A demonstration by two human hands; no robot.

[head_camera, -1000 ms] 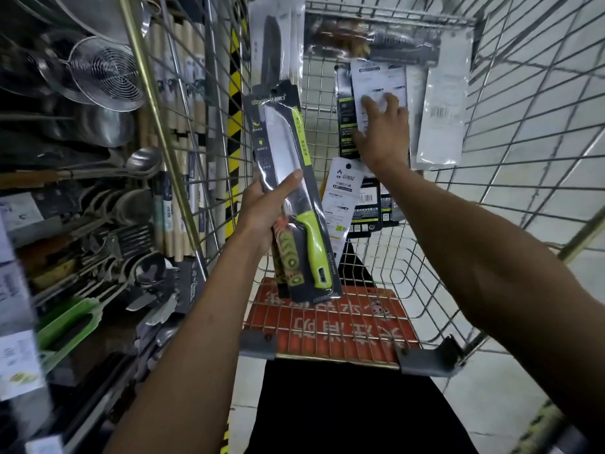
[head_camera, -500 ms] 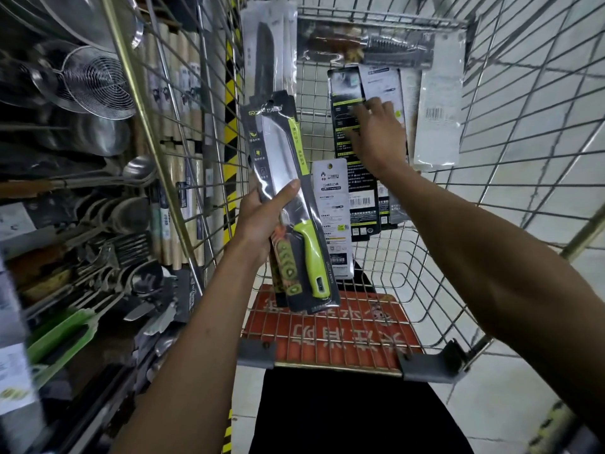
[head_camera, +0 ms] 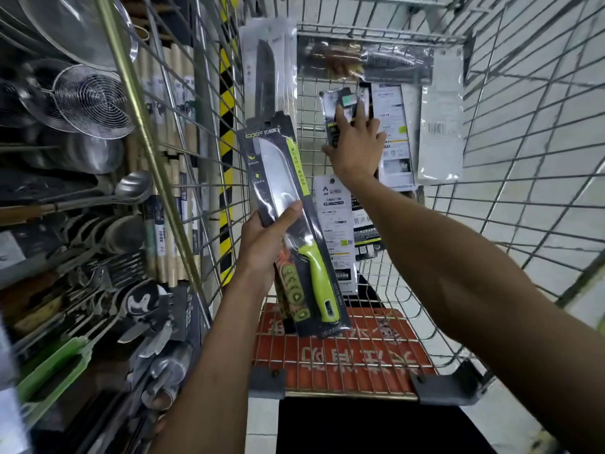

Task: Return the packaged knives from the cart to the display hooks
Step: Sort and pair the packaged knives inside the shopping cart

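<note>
Both hands hold packs: left hand grips a green-handled knife in black card packaging above the wire cart; right hand, beyond it, pinches a black packaged knife.

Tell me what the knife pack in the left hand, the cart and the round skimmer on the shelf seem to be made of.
Knife pack: glossy clear plastic over dark printed card, judging by the glare. Its blade looks like polished steel, and its handle like matte lime-green plastic. Cart: probably bright plated steel wire, from its thin shiny grid. Skimmer: spiral metal wire, likely stainless.
</note>
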